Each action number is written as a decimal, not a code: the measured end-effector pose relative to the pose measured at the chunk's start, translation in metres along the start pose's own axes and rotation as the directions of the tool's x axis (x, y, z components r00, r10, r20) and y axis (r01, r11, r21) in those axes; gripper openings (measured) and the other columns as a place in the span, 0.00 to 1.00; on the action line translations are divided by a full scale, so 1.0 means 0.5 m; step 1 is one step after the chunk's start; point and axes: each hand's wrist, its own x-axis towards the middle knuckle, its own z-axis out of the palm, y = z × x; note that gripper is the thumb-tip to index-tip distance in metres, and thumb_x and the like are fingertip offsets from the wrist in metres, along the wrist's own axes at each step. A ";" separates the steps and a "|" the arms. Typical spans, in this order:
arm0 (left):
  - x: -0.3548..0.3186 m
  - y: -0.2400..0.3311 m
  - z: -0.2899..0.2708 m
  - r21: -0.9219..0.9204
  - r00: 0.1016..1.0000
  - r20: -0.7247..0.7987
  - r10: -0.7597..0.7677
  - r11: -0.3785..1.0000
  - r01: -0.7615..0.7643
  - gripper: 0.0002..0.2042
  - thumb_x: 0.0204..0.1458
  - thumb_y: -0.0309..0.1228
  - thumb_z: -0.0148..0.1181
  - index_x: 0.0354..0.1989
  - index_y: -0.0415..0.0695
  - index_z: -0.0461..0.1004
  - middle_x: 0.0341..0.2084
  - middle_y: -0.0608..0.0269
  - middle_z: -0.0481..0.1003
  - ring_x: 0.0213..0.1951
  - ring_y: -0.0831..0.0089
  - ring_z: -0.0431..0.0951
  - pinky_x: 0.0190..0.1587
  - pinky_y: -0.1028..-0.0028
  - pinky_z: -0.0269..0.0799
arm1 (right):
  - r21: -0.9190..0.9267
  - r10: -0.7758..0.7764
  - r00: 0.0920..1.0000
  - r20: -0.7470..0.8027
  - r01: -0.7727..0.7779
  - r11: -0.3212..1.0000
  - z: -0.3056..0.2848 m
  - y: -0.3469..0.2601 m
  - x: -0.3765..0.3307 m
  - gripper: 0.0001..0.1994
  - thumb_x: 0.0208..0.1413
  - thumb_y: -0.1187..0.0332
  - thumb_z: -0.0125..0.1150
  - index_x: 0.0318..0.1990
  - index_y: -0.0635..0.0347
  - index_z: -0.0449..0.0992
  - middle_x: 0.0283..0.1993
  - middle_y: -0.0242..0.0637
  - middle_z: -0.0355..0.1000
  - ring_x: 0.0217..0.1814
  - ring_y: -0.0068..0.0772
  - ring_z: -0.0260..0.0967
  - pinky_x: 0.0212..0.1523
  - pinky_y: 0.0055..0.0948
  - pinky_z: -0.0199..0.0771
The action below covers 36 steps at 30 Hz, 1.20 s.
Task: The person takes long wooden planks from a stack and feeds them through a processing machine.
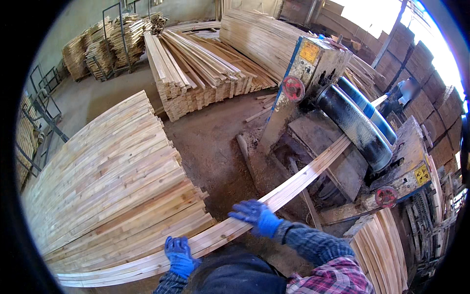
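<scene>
Long, narrow wooden boards [299, 182] lie side by side and run from the lower left up to the rollers of a machine. Gloved in blue, my left hand [181, 257] has its fingers bent over the near edge of these boards; the thumb side is partly hidden. Further along toward the machine, my right hand [257, 218] rests across the top of the boards, its fingers stretched out and pointing left. The dark front roller [355, 128] lies over the boards' far end, with a blue roller [368, 110] behind it.
A broad stack of boards [107, 181] fills the left side. Another stack [196, 88] stands behind it. The machine's frame has red handwheels [293, 88]. More boards [379, 245] lie at the lower right. Beyond the rollers is another person [397, 98].
</scene>
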 end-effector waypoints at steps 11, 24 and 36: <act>-0.103 -0.004 -0.058 0.042 0.999 -0.016 -0.036 0.998 0.037 0.50 0.33 0.60 0.69 0.68 0.49 0.63 0.63 0.51 0.67 0.65 0.54 0.65 0.69 0.45 0.49 | 0.047 -0.070 0.978 0.195 0.062 0.997 0.005 0.090 -0.035 0.56 0.25 0.59 0.82 0.71 0.37 0.60 0.65 0.36 0.68 0.68 0.44 0.63 0.72 0.54 0.52; -0.224 -0.086 -0.074 0.298 0.848 0.441 -0.294 0.939 0.171 0.52 0.31 0.62 0.69 0.69 0.52 0.61 0.61 0.51 0.68 0.65 0.53 0.64 0.73 0.50 0.43 | 0.567 0.243 0.947 0.210 -0.320 0.759 -0.018 0.259 -0.072 0.33 0.47 0.62 0.73 0.62 0.62 0.71 0.64 0.47 0.69 0.66 0.46 0.67 0.67 0.40 0.65; -0.055 0.104 -0.028 -0.394 0.942 0.327 0.081 0.917 0.058 0.38 0.49 0.49 0.60 0.69 0.44 0.61 0.52 0.40 0.73 0.51 0.47 0.75 0.59 0.53 0.67 | 0.708 0.028 0.831 0.555 -0.490 0.509 0.320 0.130 0.272 0.30 0.57 0.64 0.70 0.65 0.64 0.67 0.67 0.45 0.67 0.69 0.38 0.64 0.68 0.34 0.64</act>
